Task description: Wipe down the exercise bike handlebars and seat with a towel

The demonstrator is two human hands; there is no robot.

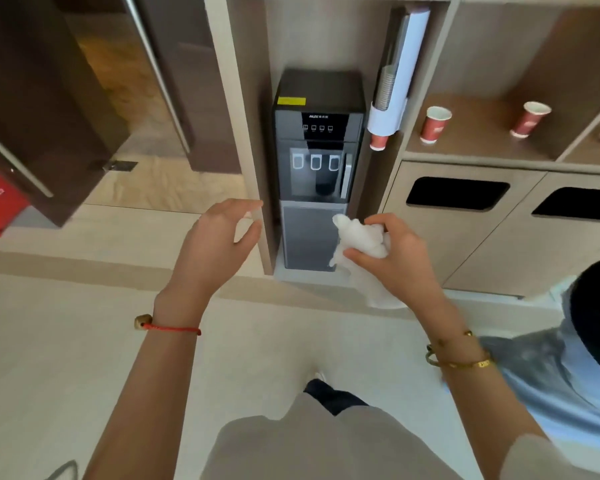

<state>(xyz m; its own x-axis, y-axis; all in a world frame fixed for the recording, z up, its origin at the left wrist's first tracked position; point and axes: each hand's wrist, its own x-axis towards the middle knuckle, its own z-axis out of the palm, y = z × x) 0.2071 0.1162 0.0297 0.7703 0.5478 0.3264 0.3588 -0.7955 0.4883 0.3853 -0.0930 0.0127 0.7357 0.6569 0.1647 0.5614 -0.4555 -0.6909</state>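
My right hand is shut on a crumpled white towel, whose loose end hangs below the hand. To its left my left hand is raised with fingers apart and holds nothing. Both hands are in front of a dark water dispenser. No exercise bike, handlebars or seat is in view.
The dispenser stands in a wooden niche with a white cup holder on its right wall. Two red paper cups stand on a counter above two bin openings. Another person's legs are at right. A dark door is open at left.
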